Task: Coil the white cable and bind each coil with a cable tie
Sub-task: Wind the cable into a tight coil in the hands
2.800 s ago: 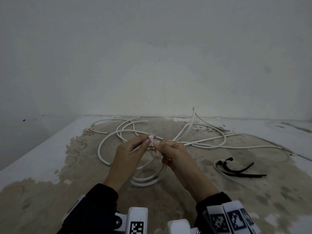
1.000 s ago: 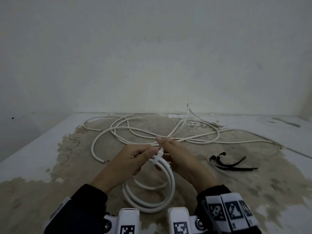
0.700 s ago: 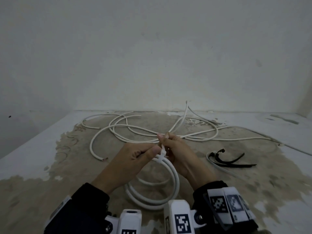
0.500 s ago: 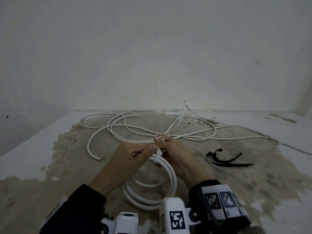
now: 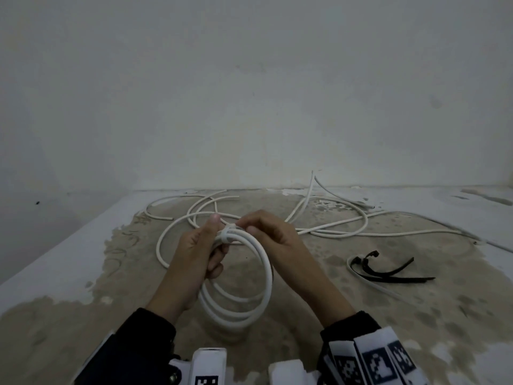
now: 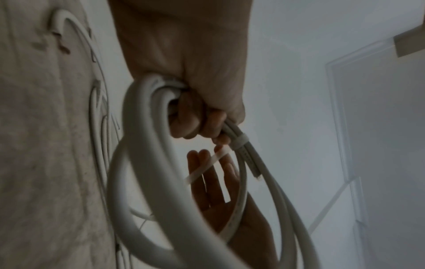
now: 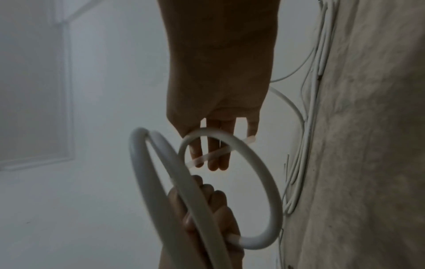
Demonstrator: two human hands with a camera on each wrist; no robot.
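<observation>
A small coil of white cable [image 5: 249, 301] hangs in front of me above the stained surface. My left hand [image 5: 205, 245] grips the top of the coil, fingers curled round its strands [image 6: 147, 112], thumb pointing up. A white cable tie [image 5: 226, 236] is wrapped round the strands just beside that grip, seen as a band [image 6: 240, 142] with its tail [image 6: 207, 167] sticking out. My right hand [image 5: 266, 232] pinches the tie at the coil's top. Its other fingers [image 7: 216, 151] stay straight, with the tail [image 7: 211, 154] lying across them.
More loose white cable [image 5: 319, 226] sprawls over the surface behind the hands, up to the wall. Black cable ties [image 5: 388, 273] and a white one [image 5: 369, 284] lie to the right. The surface's left edge [image 5: 55, 254] drops off.
The tie now sits as a snug band round the coil's strands. Both hands have turned and risen a little, and my left thumb now points up.
</observation>
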